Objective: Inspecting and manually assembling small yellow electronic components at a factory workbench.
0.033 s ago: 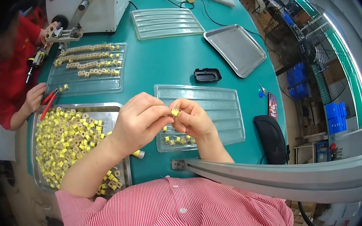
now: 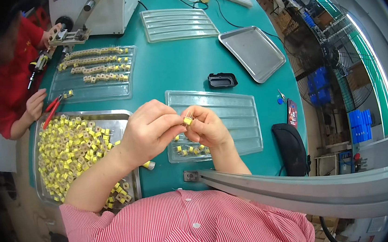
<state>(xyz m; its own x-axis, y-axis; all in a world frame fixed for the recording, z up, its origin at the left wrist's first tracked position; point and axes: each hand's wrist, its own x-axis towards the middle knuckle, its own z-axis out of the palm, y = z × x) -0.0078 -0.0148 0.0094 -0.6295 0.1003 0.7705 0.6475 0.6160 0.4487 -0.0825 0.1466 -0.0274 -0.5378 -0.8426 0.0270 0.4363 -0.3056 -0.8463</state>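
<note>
The left hand [image 2: 152,127] and the right hand [image 2: 208,128] pinch one small yellow-banded component [image 2: 188,120] with thin wire leads over a clear ribbed tray [image 2: 238,116], where similar pieces [image 2: 192,150] lie at its six o'clock. Toward nine o'clock from it, a metal tray [image 2: 118,123] is heaped with more; farther off on the green counter [image 2: 170,69], near half past one, sits a black plastic dish [image 2: 222,80].
</note>
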